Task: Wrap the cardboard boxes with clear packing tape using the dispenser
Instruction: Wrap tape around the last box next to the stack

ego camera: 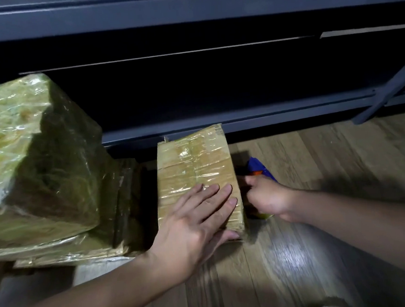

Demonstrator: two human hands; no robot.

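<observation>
wood floor (318,163) | small taped box (192,163) | taped box stack (59,251) at left | blue dispenser (262,166) beside small box

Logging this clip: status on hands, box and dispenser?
Left hand flat on small taped box. Right hand gripping blue dispenser beside it. Bigger wrapped boxes left; nothing obstructing.

The blue tape dispenser (262,169) sits mostly hidden behind the right hand (270,200) and the small box (195,168), so its roll can't be seen. The big wrapped box (36,152) runs off the left edge. The left hand (197,228) covers the small box's near end. Floor (301,254) streaks blur.
</observation>
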